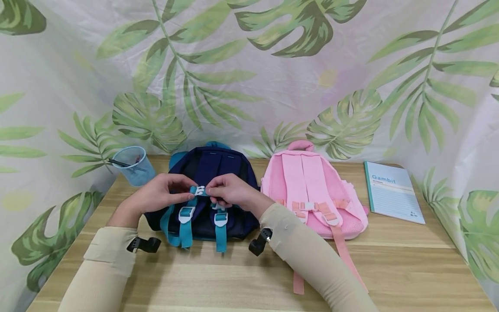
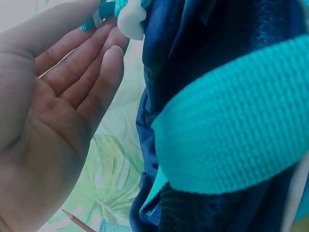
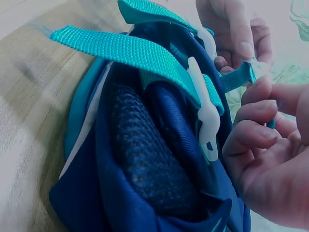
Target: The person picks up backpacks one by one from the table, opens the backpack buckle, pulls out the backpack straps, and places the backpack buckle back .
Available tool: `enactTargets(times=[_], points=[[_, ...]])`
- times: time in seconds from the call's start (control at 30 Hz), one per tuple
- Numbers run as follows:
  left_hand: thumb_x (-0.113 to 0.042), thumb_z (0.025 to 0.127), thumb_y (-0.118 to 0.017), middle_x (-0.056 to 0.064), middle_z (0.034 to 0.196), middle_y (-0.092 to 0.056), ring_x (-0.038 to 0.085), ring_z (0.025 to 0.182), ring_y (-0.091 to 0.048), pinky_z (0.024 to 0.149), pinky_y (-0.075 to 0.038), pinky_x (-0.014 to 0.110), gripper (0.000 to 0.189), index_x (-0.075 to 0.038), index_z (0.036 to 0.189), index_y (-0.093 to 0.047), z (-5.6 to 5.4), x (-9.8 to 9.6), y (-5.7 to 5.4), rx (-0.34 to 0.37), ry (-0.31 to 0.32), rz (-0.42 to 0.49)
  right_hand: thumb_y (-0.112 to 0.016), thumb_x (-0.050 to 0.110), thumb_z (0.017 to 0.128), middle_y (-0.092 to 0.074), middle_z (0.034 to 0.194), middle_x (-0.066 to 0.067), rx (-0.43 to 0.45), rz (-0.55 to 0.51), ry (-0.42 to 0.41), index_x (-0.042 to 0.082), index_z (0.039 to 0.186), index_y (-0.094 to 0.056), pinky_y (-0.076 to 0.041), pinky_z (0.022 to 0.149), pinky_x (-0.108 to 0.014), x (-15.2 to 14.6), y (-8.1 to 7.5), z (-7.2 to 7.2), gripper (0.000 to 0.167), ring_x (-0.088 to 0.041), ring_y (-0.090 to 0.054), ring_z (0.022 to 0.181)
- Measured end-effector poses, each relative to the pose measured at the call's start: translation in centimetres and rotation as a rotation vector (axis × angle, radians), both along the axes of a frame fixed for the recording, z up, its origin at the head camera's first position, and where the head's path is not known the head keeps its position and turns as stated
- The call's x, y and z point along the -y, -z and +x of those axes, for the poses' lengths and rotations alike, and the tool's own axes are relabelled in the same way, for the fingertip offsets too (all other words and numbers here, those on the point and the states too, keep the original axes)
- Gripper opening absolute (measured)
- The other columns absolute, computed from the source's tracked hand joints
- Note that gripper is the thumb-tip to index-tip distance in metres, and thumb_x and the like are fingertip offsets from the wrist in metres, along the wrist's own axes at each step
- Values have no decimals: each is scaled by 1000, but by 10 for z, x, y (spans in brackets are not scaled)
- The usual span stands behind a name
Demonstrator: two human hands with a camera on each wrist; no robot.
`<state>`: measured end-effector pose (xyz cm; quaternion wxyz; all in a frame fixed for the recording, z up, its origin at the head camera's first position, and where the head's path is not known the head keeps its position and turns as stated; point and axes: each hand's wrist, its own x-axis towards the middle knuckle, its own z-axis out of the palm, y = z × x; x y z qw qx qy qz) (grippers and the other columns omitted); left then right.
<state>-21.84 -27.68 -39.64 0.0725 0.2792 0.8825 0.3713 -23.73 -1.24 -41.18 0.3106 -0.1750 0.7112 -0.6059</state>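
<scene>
A dark blue backpack (image 1: 224, 173) stands against the back wall, its shoulder straps facing me. In front of it, a white plastic side-release buckle (image 1: 200, 190) on a teal chest strap lies between my two hands. My left hand (image 1: 157, 195) pinches the strap's left end by the buckle, thumb below and fingers above. From the other side my right hand (image 1: 235, 190) pinches the strap close to the buckle, its other fingers curled in the right wrist view. Below hang teal webbing straps (image 2: 236, 121) with white adjuster buckles (image 3: 207, 116).
A pink backpack (image 1: 298, 173) with a peach chest strap stands to the right, its loose webbing (image 1: 347, 255) trailing under my right forearm. Farther right lies a notebook (image 1: 393, 190). A blue mesh pen cup (image 1: 136, 169) stands at the back left, near a leaf-print cloth (image 1: 218, 56).
</scene>
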Motion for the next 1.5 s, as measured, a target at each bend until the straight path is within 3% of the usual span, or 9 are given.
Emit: enactTargets(times=[0.33,0.57,0.87,1.03,1.2,1.5], points=[[-13,100,-78,2,107,-79,11,93,-72,85,-60,26,20,-12,121,-78,0,1,1,-2,2,-1,-54,16,114,-54,75,-2,90,-50,14,3,111,-69,-31,54,-24,0,-3,3,20,-13,-36,54],[-12,99,-79,0,103,-77,12,90,-70,81,-60,27,21,-12,120,-77,1,0,1,-17,0,-5,-58,30,114,-46,69,1,87,-49,-14,-11,114,-65,-29,55,-25,1,-6,5,42,-13,-32,53],[-17,98,-82,2,109,-74,14,93,-65,79,-57,27,36,-10,131,-71,1,-2,8,-7,-9,-34,-61,19,112,-46,70,1,80,-42,33,-11,117,-68,-32,55,-24,5,-3,6,31,-12,-34,53],[-17,97,-83,1,100,-72,14,87,-63,74,-54,27,28,-11,123,-74,1,-3,12,0,-5,-28,-61,18,112,-46,70,1,91,-59,36,-6,111,-70,-30,54,-24,5,-4,6,26,-12,-33,52],[-13,96,-84,-1,99,-72,13,87,-63,76,-55,27,19,-15,113,-75,0,-5,15,-21,5,-14,-60,17,112,-46,70,1,104,-73,43,0,104,-71,-29,53,-24,5,-3,7,21,-12,-31,51],[-11,95,-84,-2,96,-71,12,84,-62,73,-54,26,18,-15,110,-76,1,-8,17,-69,-12,8,-60,16,112,-46,70,1,115,-105,69,2,101,-70,-28,52,-23,5,-2,9,21,-11,-31,51]])
